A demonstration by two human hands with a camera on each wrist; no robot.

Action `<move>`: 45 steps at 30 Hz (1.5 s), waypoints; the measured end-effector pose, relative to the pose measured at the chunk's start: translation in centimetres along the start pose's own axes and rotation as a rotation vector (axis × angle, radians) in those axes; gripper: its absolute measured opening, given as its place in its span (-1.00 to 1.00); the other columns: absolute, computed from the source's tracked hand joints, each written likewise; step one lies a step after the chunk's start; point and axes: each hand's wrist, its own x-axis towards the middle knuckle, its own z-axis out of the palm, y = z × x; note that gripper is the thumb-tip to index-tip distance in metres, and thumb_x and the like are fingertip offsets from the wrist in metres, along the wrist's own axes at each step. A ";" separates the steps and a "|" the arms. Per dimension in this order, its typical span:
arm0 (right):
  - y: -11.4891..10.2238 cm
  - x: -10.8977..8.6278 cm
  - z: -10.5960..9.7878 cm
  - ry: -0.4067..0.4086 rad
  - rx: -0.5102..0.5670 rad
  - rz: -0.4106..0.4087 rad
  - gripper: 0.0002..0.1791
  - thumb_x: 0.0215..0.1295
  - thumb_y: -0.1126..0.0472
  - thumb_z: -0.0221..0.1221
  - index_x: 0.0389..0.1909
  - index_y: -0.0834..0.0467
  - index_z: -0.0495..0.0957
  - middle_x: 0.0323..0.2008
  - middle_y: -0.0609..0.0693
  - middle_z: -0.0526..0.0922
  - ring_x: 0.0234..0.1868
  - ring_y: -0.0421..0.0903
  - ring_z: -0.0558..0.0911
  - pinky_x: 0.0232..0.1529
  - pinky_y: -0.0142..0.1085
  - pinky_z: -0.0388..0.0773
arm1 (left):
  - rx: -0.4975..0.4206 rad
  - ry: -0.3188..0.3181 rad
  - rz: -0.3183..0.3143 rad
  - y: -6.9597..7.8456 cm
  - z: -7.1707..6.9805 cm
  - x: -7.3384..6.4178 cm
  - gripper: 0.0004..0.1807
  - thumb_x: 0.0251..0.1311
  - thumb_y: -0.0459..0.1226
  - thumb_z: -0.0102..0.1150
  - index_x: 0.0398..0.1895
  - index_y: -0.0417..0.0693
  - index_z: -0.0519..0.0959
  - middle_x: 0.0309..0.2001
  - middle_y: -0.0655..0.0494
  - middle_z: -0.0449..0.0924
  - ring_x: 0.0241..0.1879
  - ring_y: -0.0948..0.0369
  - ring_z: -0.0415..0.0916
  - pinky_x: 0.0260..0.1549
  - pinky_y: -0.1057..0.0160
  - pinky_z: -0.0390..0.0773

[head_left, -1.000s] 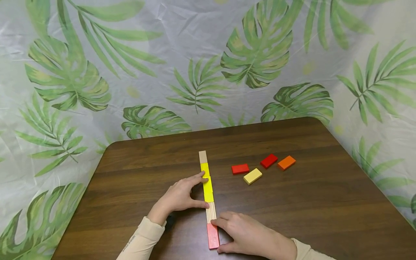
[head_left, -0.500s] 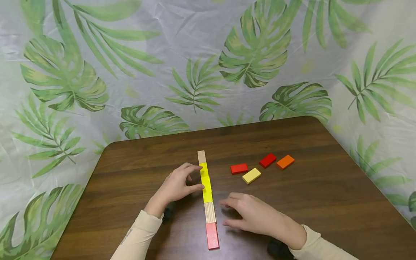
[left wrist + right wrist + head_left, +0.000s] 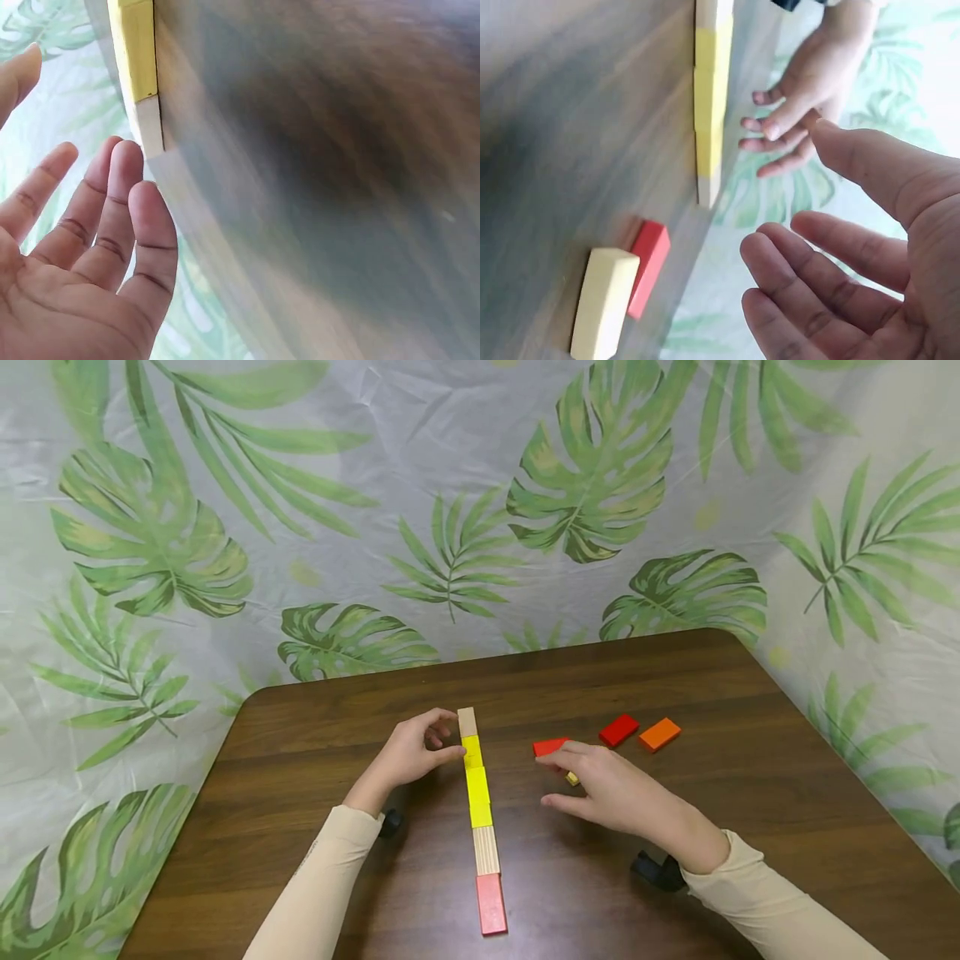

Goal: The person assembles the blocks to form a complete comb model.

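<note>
Flat wooden blocks point(image 3: 479, 797), pink, natural and yellow, touch end to end, six to twelve o'clock, apparently for straightness. From their middle, the left hand point(image 3: 408, 752), toward ten, holds nothing, loosely bent; the right hand point(image 3: 607, 789), near three, empty, is parted above a pale-yellow rectangular wooden brick point(image 3: 602, 304), seemingly for its width.

A dark wood-grained bench point(image 3: 765, 810) with rounded far corners stands before a pale, creased cloth point(image 3: 442, 435) printed with green leaves point(image 3: 585, 497).
</note>
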 end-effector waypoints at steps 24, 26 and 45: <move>8.6 4.0 0.9 -0.136 0.065 0.269 -0.55 0.37 0.20 0.45 0.18 0.34 0.67 -0.01 0.18 0.76 0.00 0.10 0.74 0.10 -0.01 0.72 | -0.145 -0.037 -0.130 -1.8 1.7 3.3 -0.41 0.18 -0.16 0.61 0.26 -0.08 0.64 0.02 -0.06 0.65 -0.10 0.12 0.59 -0.03 0.22 0.58; 9.0 4.3 1.1 -0.144 0.057 0.271 -0.57 0.39 0.19 0.44 0.18 0.33 0.68 -0.01 0.17 0.76 -0.01 0.08 0.73 0.10 -0.01 0.72 | -0.152 -0.038 -0.136 -1.9 1.9 3.4 -0.38 0.18 -0.17 0.62 0.29 -0.08 0.63 0.03 -0.05 0.63 -0.10 0.12 0.57 -0.01 0.22 0.56; 9.6 5.9 1.7 -0.137 0.022 0.294 -0.69 0.36 0.18 0.46 0.02 0.27 0.76 -0.11 0.10 0.82 -0.12 -0.04 0.74 0.02 -0.11 0.73 | -0.166 -0.068 -0.185 -1.7 2.0 3.4 -0.11 0.21 -0.17 0.60 0.57 -0.14 0.38 0.12 -0.04 0.53 0.01 0.09 0.46 0.11 0.14 0.46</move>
